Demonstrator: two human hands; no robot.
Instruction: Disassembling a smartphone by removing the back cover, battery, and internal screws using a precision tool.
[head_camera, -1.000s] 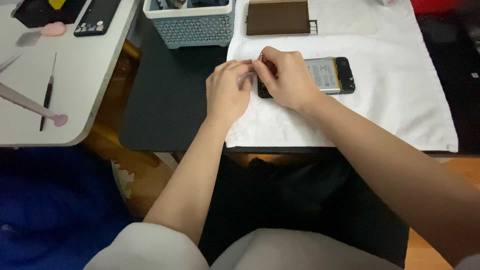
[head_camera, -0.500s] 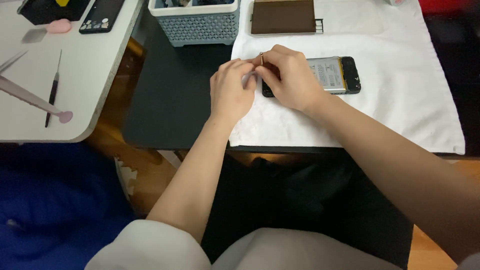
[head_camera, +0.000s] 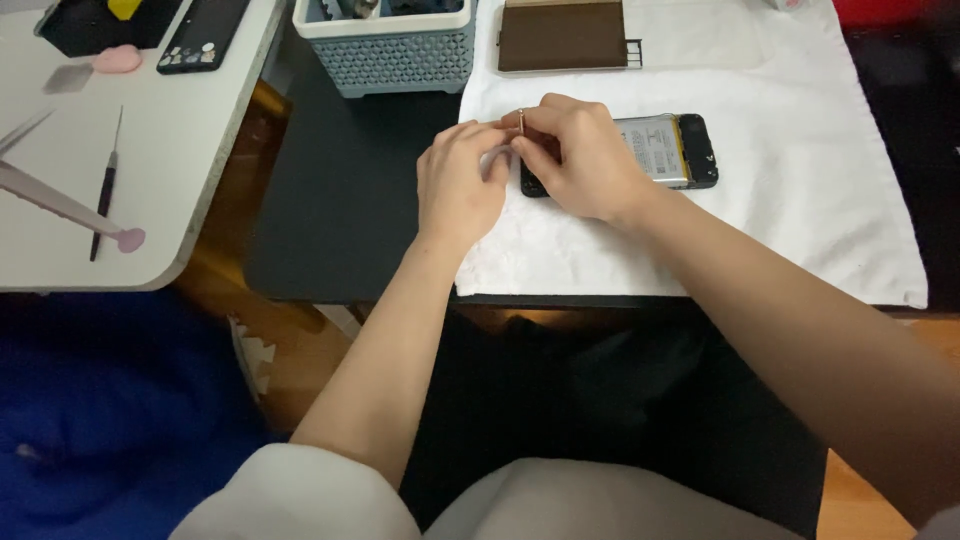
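An opened black phone (head_camera: 668, 150), its silver battery showing, lies on a white cloth (head_camera: 800, 210). My right hand (head_camera: 585, 165) covers the phone's left end, fingers curled and pinched at the top corner. My left hand (head_camera: 458, 185) rests on the cloth just left of the phone. Its fingertips meet those of the right hand. Whatever lies between the fingertips is hidden.
A brown flat panel (head_camera: 560, 35) lies at the cloth's far edge. A pale blue perforated basket (head_camera: 390, 50) stands on the black mat (head_camera: 340, 200). On the white table (head_camera: 60, 250) to the left lie tweezers (head_camera: 50, 195), a thin screwdriver (head_camera: 105, 185) and dark phone parts (head_camera: 205, 30).
Both hands stay at the phone's left end. The left fingertips have closed in against the right fingertips. The view has shifted slightly.
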